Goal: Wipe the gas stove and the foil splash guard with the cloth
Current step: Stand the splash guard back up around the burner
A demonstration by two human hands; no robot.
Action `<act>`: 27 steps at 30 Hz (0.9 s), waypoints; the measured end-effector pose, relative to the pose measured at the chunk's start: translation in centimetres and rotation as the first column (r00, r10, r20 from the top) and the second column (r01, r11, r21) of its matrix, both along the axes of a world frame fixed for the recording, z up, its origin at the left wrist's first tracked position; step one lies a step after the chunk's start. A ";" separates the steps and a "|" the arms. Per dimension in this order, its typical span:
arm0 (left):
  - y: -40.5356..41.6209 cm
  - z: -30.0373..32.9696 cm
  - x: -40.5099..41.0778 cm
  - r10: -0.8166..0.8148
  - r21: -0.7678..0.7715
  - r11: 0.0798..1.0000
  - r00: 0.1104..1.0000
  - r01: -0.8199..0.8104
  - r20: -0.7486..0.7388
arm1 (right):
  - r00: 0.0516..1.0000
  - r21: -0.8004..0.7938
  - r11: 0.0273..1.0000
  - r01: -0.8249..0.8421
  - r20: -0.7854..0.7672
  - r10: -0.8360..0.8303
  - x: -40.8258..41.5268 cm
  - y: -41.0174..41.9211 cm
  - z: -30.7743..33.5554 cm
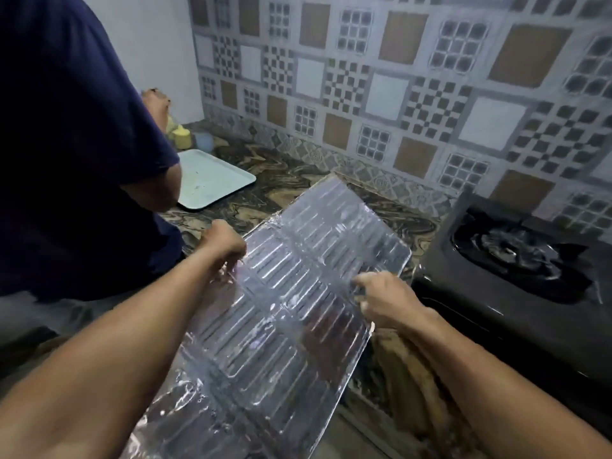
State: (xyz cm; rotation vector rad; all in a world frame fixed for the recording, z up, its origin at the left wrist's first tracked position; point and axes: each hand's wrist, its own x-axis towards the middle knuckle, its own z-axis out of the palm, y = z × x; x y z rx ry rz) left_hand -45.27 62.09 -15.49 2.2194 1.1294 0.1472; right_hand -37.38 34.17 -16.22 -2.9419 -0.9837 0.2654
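Foil splash guard held over worktop, centre frame.
Left hand (222, 241) and right hand (384, 301) each pinch an edge of the foil splash guard (275, 313); gas stove (516, 260) at right.

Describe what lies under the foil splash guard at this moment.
Under the foil splash guard, held by the left hand and right hand, only the marbled countertop shows past its edges. Whatever lies directly beneath is covered; no cloth is visible.
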 end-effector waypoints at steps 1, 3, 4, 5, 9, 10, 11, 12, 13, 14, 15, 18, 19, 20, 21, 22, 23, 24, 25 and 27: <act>-0.1 1.1 0.0 -0.019 0.020 1.000 0.999 0.019 0.026 | 0.998 0.074 0.996 -0.054 0.026 0.052 0.9 1.2 1.2; -1.1 3.4 -0.4 -0.062 0.042 0.997 0.996 0.059 0.069 | 0.979 0.213 0.959 -0.188 0.116 0.166 2.7 3.6 3.8; -1.9 4.6 -0.7 -0.079 0.043 0.996 0.992 0.075 0.096 | 0.960 0.268 0.926 -0.265 0.165 0.227 3.4 4.9 5.3; -2.6 5.6 -0.9 -0.100 0.039 0.995 0.987 0.095 0.122 | 0.935 0.299 0.892 -0.338 0.210 0.284 3.9 6.1 6.7; -5.6 9.4 -1.3 -0.150 0.070 0.988 0.965 0.138 0.217 | 0.820 0.146 0.832 -0.536 0.325 0.471 6.0 9.2 11.5; -6.3 10.4 -1.4 -0.163 0.071 0.986 0.959 0.150 0.232 | 0.802 0.110 0.823 -0.558 0.328 0.499 6.4 9.5 12.4; -7.1 11.3 -1.4 -0.175 0.076 0.984 0.956 0.162 0.237 | 0.792 0.104 0.815 -0.570 0.332 0.512 6.6 9.6 13.3; -7.9 12.2 -1.5 -0.186 0.078 0.982 0.952 0.172 0.244 | 0.787 0.115 0.807 -0.579 0.339 0.516 6.7 9.5 14.2; -8.6 13.3 -1.6 -0.199 0.078 0.980 0.948 0.185 0.248 | 0.790 0.139 0.802 -0.581 0.334 0.515 6.8 9.1 15.1; -9.1 14.4 -1.9 -0.211 0.061 0.977 0.945 0.202 0.248 | 0.797 0.174 0.793 -0.583 0.310 0.518 7.0 8.7 15.9; -9.5 15.5 -2.4 -0.222 0.030 0.975 0.946 0.222 0.237 | 0.800 0.205 0.782 -0.588 0.289 0.526 7.2 8.1 16.9; -9.3 19.1 -4.9 -0.274 -0.119 0.949 0.952 0.291 0.139 | 0.789 0.243 0.756 -0.608 0.293 0.540 8.7 6.2 20.0; -8.9 20.1 -5.8 -0.287 -0.120 0.947 0.953 0.297 0.098 | 0.786 0.247 0.753 -0.610 0.310 0.535 9.4 5.7 21.0; -8.5 21.0 -6.6 -0.283 -0.090 0.954 0.958 0.286 0.045 | 0.782 0.254 0.747 -0.614 0.325 0.532 10.1 5.1 22.0; -8.3 21.8 -7.4 -0.271 -0.042 0.962 0.963 0.270 -0.014 | 0.780 0.267 0.742 -0.614 0.344 0.522 10.9 4.4 23.1; -8.2 22.4 -7.9 -0.259 -0.004 0.966 0.963 0.259 -0.070 | 0.777 0.270 0.741 -0.615 0.368 0.511 11.8 3.6 24.1; -8.3 22.8 -8.3 -0.246 0.019 0.968 0.962 0.250 -0.114 | 0.768 0.259 0.741 -0.620 0.396 0.504 12.4 2.6 25.3; -8.4 23.2 -8.6 -0.232 0.019 0.971 0.962 0.237 -0.141 | 0.758 0.253 0.739 -0.625 0.423 0.496 12.9 1.5 26.3; -8.5 23.2 -8.8 -0.221 0.010 0.974 0.963 0.225 -0.154 | 0.755 0.266 0.734 -0.625 0.445 0.481 13.3 0.4 27.2; -8.8 23.0 -8.8 -0.197 0.018 0.979 0.971 0.201 -0.139 | 0.748 0.298 0.725 -0.621 0.501 0.435 14.5 -1.9 28.6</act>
